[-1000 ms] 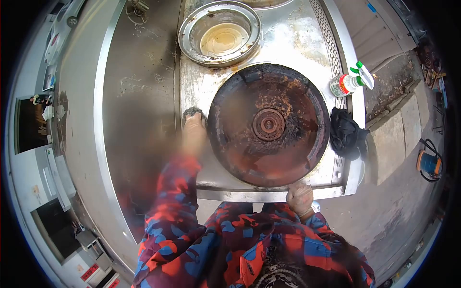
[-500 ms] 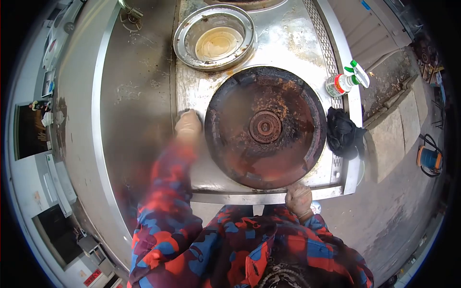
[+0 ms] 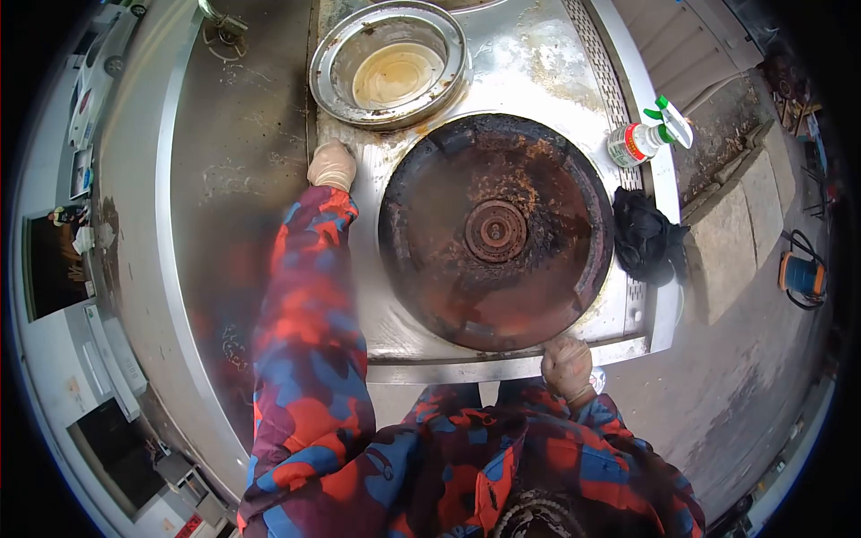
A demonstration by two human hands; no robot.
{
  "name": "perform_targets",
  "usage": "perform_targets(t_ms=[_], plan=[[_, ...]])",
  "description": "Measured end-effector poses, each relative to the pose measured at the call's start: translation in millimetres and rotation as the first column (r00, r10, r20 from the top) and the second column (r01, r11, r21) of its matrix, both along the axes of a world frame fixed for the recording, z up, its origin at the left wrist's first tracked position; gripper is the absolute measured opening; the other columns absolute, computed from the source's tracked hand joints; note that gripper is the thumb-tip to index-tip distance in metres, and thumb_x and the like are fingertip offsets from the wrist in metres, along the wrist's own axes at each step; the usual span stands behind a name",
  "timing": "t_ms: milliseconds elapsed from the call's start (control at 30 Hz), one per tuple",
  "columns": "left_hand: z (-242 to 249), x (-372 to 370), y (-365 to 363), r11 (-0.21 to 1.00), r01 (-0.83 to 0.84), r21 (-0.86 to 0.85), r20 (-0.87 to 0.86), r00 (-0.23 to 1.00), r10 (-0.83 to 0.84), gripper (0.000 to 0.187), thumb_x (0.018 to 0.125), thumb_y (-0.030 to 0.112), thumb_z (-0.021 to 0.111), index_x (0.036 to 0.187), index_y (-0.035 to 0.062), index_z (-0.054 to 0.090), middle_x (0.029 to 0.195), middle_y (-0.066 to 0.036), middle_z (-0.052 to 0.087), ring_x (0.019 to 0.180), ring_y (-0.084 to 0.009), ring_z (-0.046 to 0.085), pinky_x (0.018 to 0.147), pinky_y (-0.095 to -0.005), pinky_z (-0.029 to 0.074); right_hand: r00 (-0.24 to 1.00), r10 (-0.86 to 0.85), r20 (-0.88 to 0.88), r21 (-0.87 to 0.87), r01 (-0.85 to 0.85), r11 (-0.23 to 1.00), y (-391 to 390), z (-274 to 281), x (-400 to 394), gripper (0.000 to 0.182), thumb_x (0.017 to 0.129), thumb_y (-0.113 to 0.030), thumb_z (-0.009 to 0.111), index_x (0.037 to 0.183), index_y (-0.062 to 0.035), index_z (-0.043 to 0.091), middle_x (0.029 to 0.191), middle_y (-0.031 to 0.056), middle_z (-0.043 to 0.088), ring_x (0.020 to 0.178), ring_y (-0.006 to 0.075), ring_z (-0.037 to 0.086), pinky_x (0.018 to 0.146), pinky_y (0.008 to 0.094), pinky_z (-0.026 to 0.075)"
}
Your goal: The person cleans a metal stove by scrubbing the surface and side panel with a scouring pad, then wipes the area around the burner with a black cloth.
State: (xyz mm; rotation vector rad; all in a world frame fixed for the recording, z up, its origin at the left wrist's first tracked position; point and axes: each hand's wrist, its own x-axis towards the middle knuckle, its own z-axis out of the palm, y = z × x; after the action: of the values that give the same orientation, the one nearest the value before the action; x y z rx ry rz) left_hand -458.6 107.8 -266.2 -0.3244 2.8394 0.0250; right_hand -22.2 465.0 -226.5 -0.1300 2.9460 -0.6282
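My left hand (image 3: 333,165), in a pale glove, is closed on the metal stove top (image 3: 377,309), just below a round metal basin (image 3: 387,115) that holds brownish liquid. What its fingers hold, if anything, is hidden. My right hand (image 3: 567,366), gloved too, is closed at the front edge of the stove top, beside the lower rim of a large round burner well (image 3: 430,224). Its surface is rusty and blackened, and reddish-brown liquid lies in it around a central burner (image 3: 495,231). Anything inside my right fist cannot be made out.
A spray bottle (image 3: 630,145) with a green and white trigger stands at the right edge. Below it lies a bunched black cloth (image 3: 641,238). A faucet (image 3: 224,31) is at the upper left. Concrete slabs (image 3: 726,242) and an orange-blue tool (image 3: 803,274) are on the ground at right.
My left hand has moved up along the stove top, closer to the basin, with the arm stretched further forward. My right hand stays closed near the front edge. The view has shifted slightly.
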Motion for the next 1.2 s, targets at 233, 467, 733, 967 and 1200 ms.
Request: perform_targets(t_ms=[233, 467, 733, 967, 1200], plan=[[25, 180, -6, 0.994, 0.093, 0.063, 0.149, 0.984, -0.102, 0.026, 0.091, 0.024, 0.05, 0.105, 0.0048, 0.06, 0.109, -0.025, 0.062, 0.101, -0.0414, 0.063, 0.086, -0.0512, 0.05, 0.999, 0.044, 0.025, 0.016, -0.044, 0.999, 4, -2, 0, 0.011, 0.072, -0.013, 0.061, 0.082, -0.009, 0.062, 0.077, 0.0103, 0.059, 0.074, 0.0306, 0.058, 0.066, 0.0454, 0.045], [-2, 22, 2, 0.997, 0.048, -0.052, -0.086, 0.995, -0.053, 0.022, 0.087, 0.014, 0.055, 0.101, 0.003, 0.067, 0.109, -0.022, 0.065, 0.096, -0.0383, 0.067, 0.08, -0.0469, 0.055, 1.0, 0.031, 0.004, 0.052, -0.031, 0.998, 2, -3, 1, 0.013, 0.072, -0.013, 0.061, 0.084, -0.0096, 0.062, 0.079, 0.0092, 0.058, 0.076, 0.0304, 0.058, 0.067, 0.0447, 0.045], [-4, 17, 25, 0.961, 0.276, 0.024, -0.21, 0.941, -0.265, 0.018, 0.086, 0.015, 0.057, 0.1, 0.0113, 0.066, 0.109, -0.02, 0.059, 0.093, -0.0384, 0.065, 0.077, -0.0489, 0.054, 1.0, -0.013, 0.008, 0.078, 0.012, 0.997, -1, -1, 2, 0.014, 0.071, -0.014, 0.062, 0.084, -0.0096, 0.065, 0.081, 0.0091, 0.06, 0.079, 0.0299, 0.059, 0.07, 0.0442, 0.046], [-4, 11, 16, 0.752, 0.617, 0.232, -0.276, 0.783, -0.558, 0.015, 0.086, 0.02, 0.062, 0.098, 0.0121, 0.066, 0.102, -0.021, 0.055, 0.088, -0.0412, 0.06, 0.076, -0.0491, 0.049, 1.0, -0.001, -0.018, 0.013, 0.002, 1.0, 0, -4, -1, 0.012, 0.071, -0.014, 0.063, 0.083, -0.01, 0.065, 0.078, 0.0088, 0.059, 0.077, 0.0293, 0.059, 0.069, 0.0436, 0.046], [-21, 9, -21, 0.935, 0.316, 0.163, -0.44, 0.871, -0.218, 0.017, 0.084, 0.021, 0.063, 0.095, 0.008, 0.065, 0.101, -0.022, 0.058, 0.089, -0.041, 0.06, 0.077, -0.0481, 0.05, 1.0, 0.0, -0.029, 0.03, 0.001, 1.0, 5, -6, -2, 0.013, 0.07, -0.014, 0.063, 0.083, -0.0106, 0.065, 0.076, 0.0082, 0.058, 0.075, 0.0291, 0.059, 0.066, 0.044, 0.047]])
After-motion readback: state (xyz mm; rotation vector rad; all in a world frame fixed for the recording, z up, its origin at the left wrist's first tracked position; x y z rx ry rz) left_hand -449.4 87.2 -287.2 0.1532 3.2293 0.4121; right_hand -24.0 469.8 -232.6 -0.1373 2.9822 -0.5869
